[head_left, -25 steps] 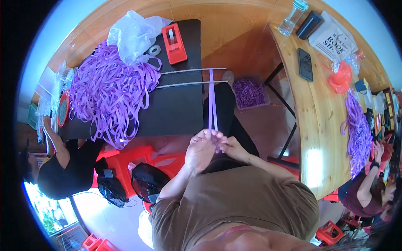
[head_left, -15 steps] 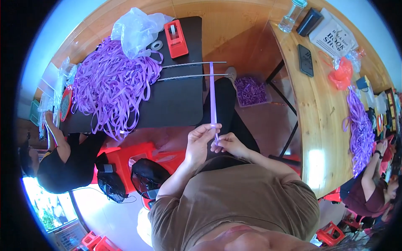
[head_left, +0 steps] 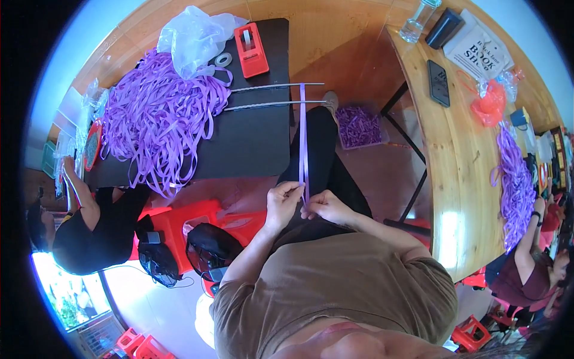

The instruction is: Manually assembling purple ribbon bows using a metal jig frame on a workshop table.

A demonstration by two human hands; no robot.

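A shiny purple ribbon [head_left: 304, 137] runs from two thin metal rods down to my hands over my lap. The rods, a far one [head_left: 276, 86] and a nearer one [head_left: 272, 105], jut out past the right edge of the black table [head_left: 251, 143]. My left hand [head_left: 283, 203] pinches the ribbon between thumb and fingertips. Just right of it and slightly lower, my right hand [head_left: 329, 207] is closed on the ribbon's lower end. The fingertips hide exactly how the ends lie. A big heap of purple ribbon [head_left: 161, 119] covers the left of the table.
A red tape dispenser [head_left: 252, 51], a tape roll [head_left: 223, 59] and a clear plastic bag [head_left: 194, 39] lie behind the heap. On the floor stands a bin of purple pieces [head_left: 360, 127]. The wooden table [head_left: 442, 161] at right holds a phone [head_left: 438, 82]. Other people sit at both sides.
My hands have shifted slightly apart and a little lower. The ribbon's two strands now show separated below the rods, where they looked merged before.
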